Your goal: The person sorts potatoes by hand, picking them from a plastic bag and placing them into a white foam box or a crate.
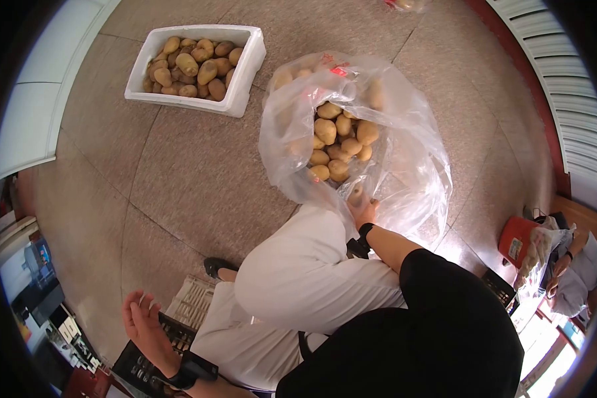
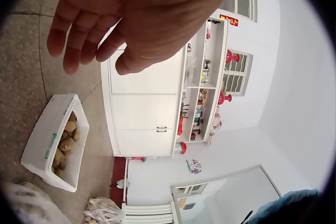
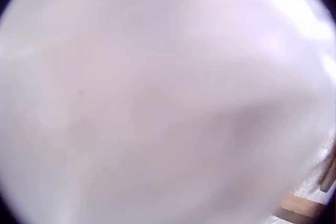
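Observation:
A clear plastic bag [image 1: 411, 152] with its mouth spread wide stands on the floor, yellow-brown potatoes [image 1: 338, 139] heaped inside. At the bag's near rim my right hand [image 1: 366, 211] holds a potato [image 1: 356, 194], partly covered by fingers and plastic. Blurred whitish plastic [image 3: 157, 87] fills most of the right wrist view and hides that hand. My left hand [image 1: 142, 325] is held out at the left, fingers loosely bent and nothing in them; the left wrist view shows the same empty hand [image 2: 131, 19].
A white foam box [image 1: 245, 86] of potatoes stands on the floor, beyond the bag to the left. Beside my left hand is a black plastic crate [image 1: 139, 365]. Another person [image 1: 574, 265] sits at the far right near a red container [image 1: 516, 240]. White cabinets [image 2: 144, 111] line a wall.

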### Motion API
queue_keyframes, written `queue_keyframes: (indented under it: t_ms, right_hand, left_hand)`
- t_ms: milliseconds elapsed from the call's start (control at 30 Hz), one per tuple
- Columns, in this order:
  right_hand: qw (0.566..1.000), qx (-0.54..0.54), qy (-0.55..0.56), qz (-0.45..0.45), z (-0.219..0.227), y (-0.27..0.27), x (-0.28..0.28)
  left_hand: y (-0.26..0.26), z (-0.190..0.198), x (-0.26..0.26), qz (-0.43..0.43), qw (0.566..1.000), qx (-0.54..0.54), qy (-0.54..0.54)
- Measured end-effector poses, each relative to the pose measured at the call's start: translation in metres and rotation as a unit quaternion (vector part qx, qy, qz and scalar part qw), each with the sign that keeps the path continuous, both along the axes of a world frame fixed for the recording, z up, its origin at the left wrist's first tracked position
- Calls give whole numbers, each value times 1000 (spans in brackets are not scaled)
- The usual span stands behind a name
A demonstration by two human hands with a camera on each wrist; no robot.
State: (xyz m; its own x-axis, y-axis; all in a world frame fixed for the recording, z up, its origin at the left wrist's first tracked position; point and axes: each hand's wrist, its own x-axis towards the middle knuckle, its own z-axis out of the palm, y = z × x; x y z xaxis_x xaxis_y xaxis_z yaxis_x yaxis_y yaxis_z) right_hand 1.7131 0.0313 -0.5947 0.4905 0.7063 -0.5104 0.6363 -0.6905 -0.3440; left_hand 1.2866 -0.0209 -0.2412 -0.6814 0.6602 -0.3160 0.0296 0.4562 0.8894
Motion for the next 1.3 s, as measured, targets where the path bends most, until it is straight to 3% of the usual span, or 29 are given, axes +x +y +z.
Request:
queue_keyframes:
  t_ms: [167,233,333,367,467,633,733,800,833,867,933,1067,1133,1167,1233,1300]
  right_hand:
    - [997,43,-23,55,-10,13,16]
    - [999,2,16,-40,20,41,12]
    - [993,63,94,-33,25,59,26]
    - [987,127,93,-11,31,66,25]
    - [977,132,158,55,55,94,21]
    - [967,183,92,151,80,155,-19]
    - [969,132,95,186,82,180,-32]
    - [977,101,105,157,61,190,-35]
    - [951,90,287,72,41,194,-27]
    - [908,107,402,-39,27,193,-24]
    - [890,73,444,-76,78,186,-17]
    - [891,108,431,-92,62,176,11]
    - [836,27,511,-200,42,176,26]
    - [835,33,511,-199,50,172,28]
    - [684,36,684,-251,74,163,25]
    - [698,37,670,-251,109,156,6]
  left_hand:
    - [-4,-1,-2,-3,1000,6,-4]
    - [-6,-1,-3,1,1000,10,-5]
    - [-6,1,-3,3,1000,21,-3]
    - [-6,1,-3,5,1000,22,0]
    - [-5,2,-2,27,1000,9,1]
    - [-3,5,3,13,1000,18,6]
    - [-3,6,8,32,999,18,12]
    - [-4,5,8,52,998,30,11]
    - [-5,3,6,48,998,39,3]
    - [-6,3,4,44,998,50,-5]
    - [-6,6,8,52,997,59,-2]
    - [-8,14,15,38,997,64,-1]
    - [-14,14,14,30,996,79,-6]
    - [-18,15,14,23,996,90,-12]
    - [-25,17,16,24,995,99,-8]
    - [-32,18,14,25,994,103,-5]
